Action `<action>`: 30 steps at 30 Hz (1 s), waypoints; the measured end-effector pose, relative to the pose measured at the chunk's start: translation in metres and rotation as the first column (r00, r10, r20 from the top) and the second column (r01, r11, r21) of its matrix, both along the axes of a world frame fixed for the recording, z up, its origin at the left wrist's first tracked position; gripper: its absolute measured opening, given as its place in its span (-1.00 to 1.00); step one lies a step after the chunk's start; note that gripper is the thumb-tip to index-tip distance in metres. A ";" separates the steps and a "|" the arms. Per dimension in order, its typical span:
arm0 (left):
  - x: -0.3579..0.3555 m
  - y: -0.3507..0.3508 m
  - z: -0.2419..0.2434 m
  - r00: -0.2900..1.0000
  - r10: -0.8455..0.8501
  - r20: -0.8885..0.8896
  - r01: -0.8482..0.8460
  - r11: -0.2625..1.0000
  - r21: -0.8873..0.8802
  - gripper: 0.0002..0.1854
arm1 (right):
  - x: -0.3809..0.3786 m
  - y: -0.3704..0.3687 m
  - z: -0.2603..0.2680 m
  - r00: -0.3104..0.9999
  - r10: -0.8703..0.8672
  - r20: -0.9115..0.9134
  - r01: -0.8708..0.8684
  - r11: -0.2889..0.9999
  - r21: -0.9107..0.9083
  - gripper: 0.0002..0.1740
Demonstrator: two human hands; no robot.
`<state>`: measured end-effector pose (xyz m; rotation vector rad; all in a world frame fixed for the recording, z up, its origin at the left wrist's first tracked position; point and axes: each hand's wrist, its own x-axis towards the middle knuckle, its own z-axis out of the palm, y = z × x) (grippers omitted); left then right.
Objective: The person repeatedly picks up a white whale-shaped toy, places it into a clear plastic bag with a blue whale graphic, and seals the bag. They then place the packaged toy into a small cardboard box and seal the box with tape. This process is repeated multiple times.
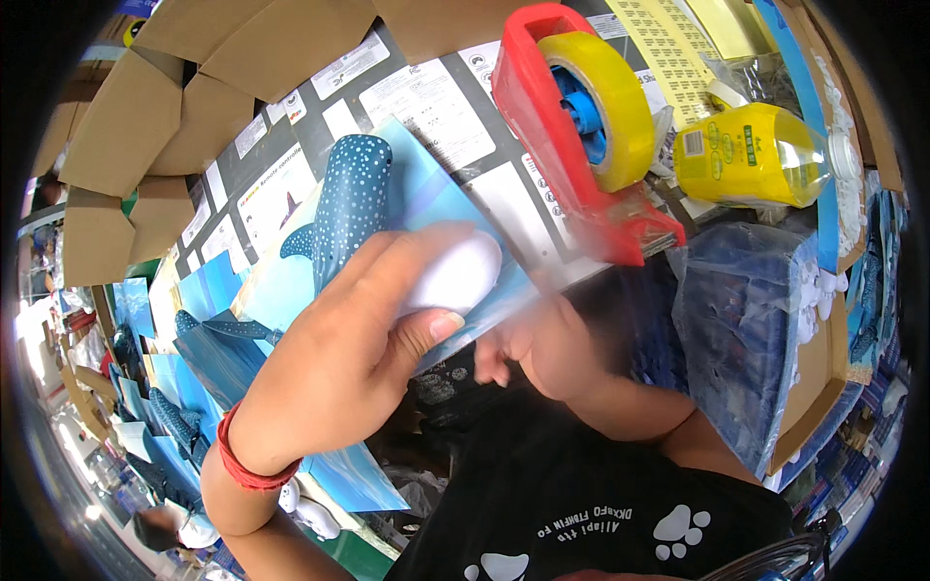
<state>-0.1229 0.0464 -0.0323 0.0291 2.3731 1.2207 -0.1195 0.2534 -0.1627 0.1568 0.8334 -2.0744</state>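
My left hand [330, 356], with a red band at the wrist, grips a white rounded plastic piece [459, 276] over a blue printed card [429, 181]. On the same card lies a spotted whale shark toy [356, 181], its tail end hidden behind my fingers. My right hand [552, 348] is motion-blurred at the card's lower right corner, fingers curled; whether it pinches the card cannot be made out. Beneath the card are dark printed boxes [429, 109].
A red tape dispenser [530, 123] with yellow tape stands beyond the card. Right of it lies a yellow-labelled bottle [748, 156]. A plastic-lined carton [734, 341] is at the right. Open cardboard flaps [276, 43] rise at the back. More whale sharks [174, 417] on cards lie left.
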 end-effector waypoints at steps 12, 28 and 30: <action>0.002 0.000 0.002 0.999 0.030 0.039 -0.029 0.999 -0.013 -0.48 | -0.003 0.005 0.011 0.713 0.070 -0.697 0.325 0.849 0.417 -0.80; 0.005 0.004 0.000 1.000 -0.007 0.000 0.007 1.000 -0.016 -0.48 | 0.013 -0.005 0.006 0.846 -0.319 -0.427 0.428 0.884 0.186 -0.82; 0.005 0.004 0.001 1.000 -0.006 0.000 0.006 1.000 -0.022 -0.48 | 0.012 -0.009 0.012 0.636 -0.142 -0.758 0.527 0.798 0.293 -0.83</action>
